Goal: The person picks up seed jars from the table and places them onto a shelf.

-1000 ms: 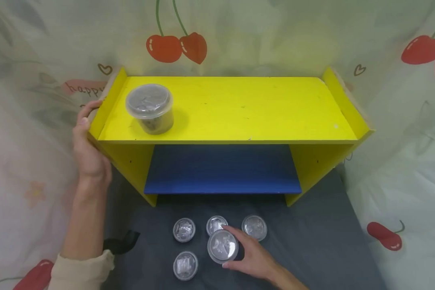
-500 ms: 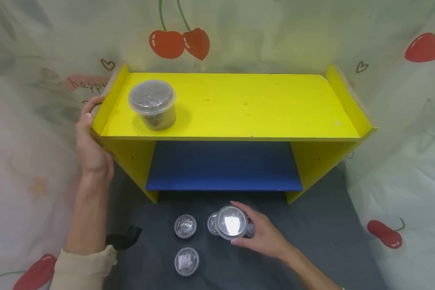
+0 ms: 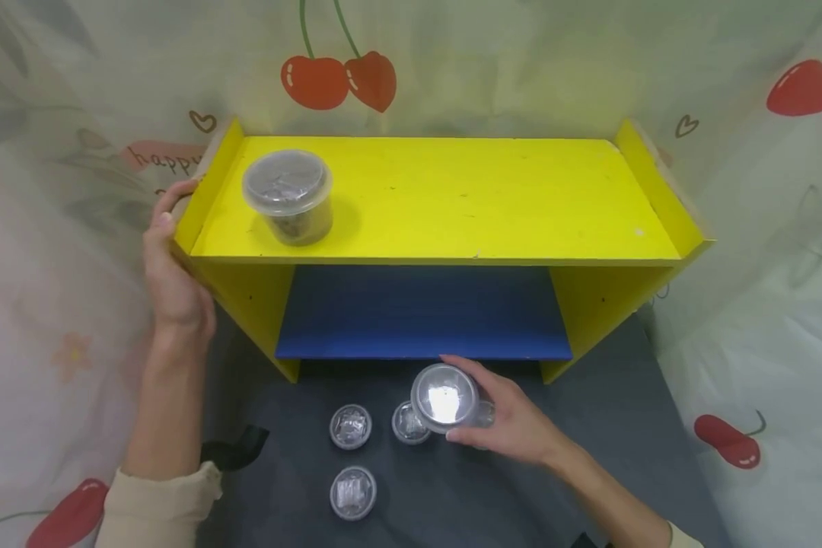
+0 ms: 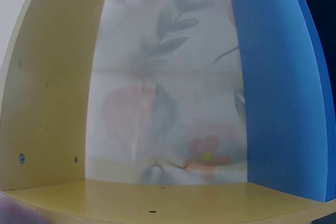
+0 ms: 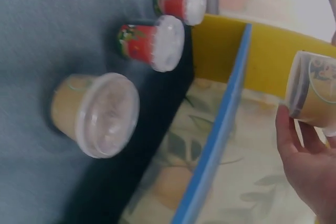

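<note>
My left hand (image 3: 178, 274) grips the left side panel of a small shelf unit (image 3: 445, 198) with a yellow top board. On that top board, at the left, stands a large lidded plastic tub (image 3: 288, 196). My right hand (image 3: 514, 415) holds a clear-lidded plastic cup (image 3: 444, 396) above the floor, in front of the blue lower shelf (image 3: 425, 312). The right wrist view shows the held cup (image 5: 312, 90) as tan with a printed pattern, with fingers (image 5: 286, 135) around it. Only a blurred edge of the left hand shows in the left wrist view.
On the dark cloth (image 3: 281, 502) stand several smaller lidded cups, among them a left cup (image 3: 350, 426), a middle cup (image 3: 407, 423) and a front cup (image 3: 353, 493). Two red cups and a tan cup (image 5: 107, 115) show in the right wrist view. Printed curtains (image 3: 486, 68) hang around.
My right hand has lifted the cup and carried it forward and slightly right, closer to the blue shelf. The left hand keeps its grip on the side panel.
</note>
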### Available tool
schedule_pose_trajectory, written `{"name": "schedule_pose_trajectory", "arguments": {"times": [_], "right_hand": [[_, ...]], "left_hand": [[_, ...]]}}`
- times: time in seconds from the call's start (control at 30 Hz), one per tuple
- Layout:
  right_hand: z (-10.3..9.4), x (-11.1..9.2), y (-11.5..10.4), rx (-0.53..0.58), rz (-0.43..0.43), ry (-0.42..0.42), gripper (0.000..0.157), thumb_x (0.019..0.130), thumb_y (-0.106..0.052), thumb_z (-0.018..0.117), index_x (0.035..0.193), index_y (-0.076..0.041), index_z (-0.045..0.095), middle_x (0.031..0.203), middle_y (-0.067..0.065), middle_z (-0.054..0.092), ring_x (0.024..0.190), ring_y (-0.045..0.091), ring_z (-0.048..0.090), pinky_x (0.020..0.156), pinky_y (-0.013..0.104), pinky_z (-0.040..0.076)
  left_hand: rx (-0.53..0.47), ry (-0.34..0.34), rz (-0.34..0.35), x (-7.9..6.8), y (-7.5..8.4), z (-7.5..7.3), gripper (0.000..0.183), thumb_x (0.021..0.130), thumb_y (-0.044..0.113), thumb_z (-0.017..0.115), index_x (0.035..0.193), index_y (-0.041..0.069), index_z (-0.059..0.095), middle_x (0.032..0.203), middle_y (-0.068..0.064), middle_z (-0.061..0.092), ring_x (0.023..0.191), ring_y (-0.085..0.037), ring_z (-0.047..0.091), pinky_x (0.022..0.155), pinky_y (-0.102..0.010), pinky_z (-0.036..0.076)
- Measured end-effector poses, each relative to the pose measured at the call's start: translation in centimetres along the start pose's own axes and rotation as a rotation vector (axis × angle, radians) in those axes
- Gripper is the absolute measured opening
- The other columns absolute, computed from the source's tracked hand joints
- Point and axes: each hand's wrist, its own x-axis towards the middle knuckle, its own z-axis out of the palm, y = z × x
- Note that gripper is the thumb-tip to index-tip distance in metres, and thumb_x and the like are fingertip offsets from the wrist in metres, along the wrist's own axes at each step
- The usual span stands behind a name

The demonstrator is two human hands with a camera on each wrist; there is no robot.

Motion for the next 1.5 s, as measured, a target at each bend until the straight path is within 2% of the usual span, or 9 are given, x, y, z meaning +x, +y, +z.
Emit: {"name": "schedule_pose_trajectory", "arguments": {"times": [0.2,0.5,0.7,0.97,1.33,1.5], "right_hand": [[-1.0,0.8,-1.9,-0.014,-0.011,-0.004,0.088,0.076,-0.025,0.088,0.150,-0.021,0.041,0.138,-0.002,0.057,0.118,0.022,0.058,0.098,0.041,0.048],[-2.2,1.5,-4.7,-0.094,-0.032,-0.002,0.090,0.075,-0.031,0.088,0.151,-0.032,0.039,0.144,-0.009,0.051,0.124,0.014,0.052,0.098,0.042,0.048],[-3.2,2.1,-6.7,-0.132,-0.080,0.012,0.089,0.076,-0.031,0.088,0.151,-0.027,0.039,0.146,-0.008,0.048,0.128,0.015,0.049,0.097,0.042,0.050],[-4.4,2.6,-8.7,-0.156,-0.078,0.043,0.092,0.073,-0.026,0.090,0.150,-0.025,0.041,0.146,-0.008,0.049,0.126,0.013,0.051,0.098,0.039,0.049],[-5.9,3.9,-12.1,-0.112,-0.126,-0.035,0.094,0.072,-0.020,0.090,0.151,-0.023,0.039,0.146,-0.007,0.049,0.126,0.014,0.052,0.102,0.039,0.047],[-6.6,4.1,-13.5,-0.088,-0.113,-0.045,0.092,0.074,-0.019,0.089,0.151,-0.024,0.039,0.148,-0.007,0.047,0.125,0.014,0.052,0.101,0.036,0.048]], "left_hand": [[-0.004,-0.003,0.018,0.0,-0.1,0.0,0.044,0.100,0.024,0.036,0.132,0.005,0.058,0.117,-0.017,0.057,0.084,-0.019,0.057,0.072,-0.026,0.050],[-0.024,0.003,0.026,0.0,-0.2,0.1,0.044,0.099,0.025,0.037,0.131,0.003,0.059,0.116,-0.017,0.058,0.085,-0.020,0.057,0.073,-0.027,0.050],[-0.004,0.011,0.021,0.0,-0.1,0.0,0.044,0.099,0.026,0.037,0.131,0.005,0.059,0.111,-0.017,0.060,0.080,-0.018,0.057,0.069,-0.026,0.050],[0.015,0.017,0.014,0.0,-0.3,-0.1,0.044,0.099,0.027,0.038,0.131,0.006,0.060,0.107,-0.016,0.060,0.077,-0.018,0.057,0.067,-0.025,0.049],[-0.013,0.015,0.012,0.0,0.0,-0.1,0.044,0.099,0.026,0.038,0.131,0.005,0.059,0.102,-0.016,0.061,0.072,-0.017,0.057,0.062,-0.025,0.049],[-0.004,0.012,0.009,-0.1,-0.3,-0.2,0.044,0.099,0.025,0.038,0.131,0.004,0.059,0.104,-0.016,0.060,0.074,-0.017,0.057,0.064,-0.025,0.049]]}}
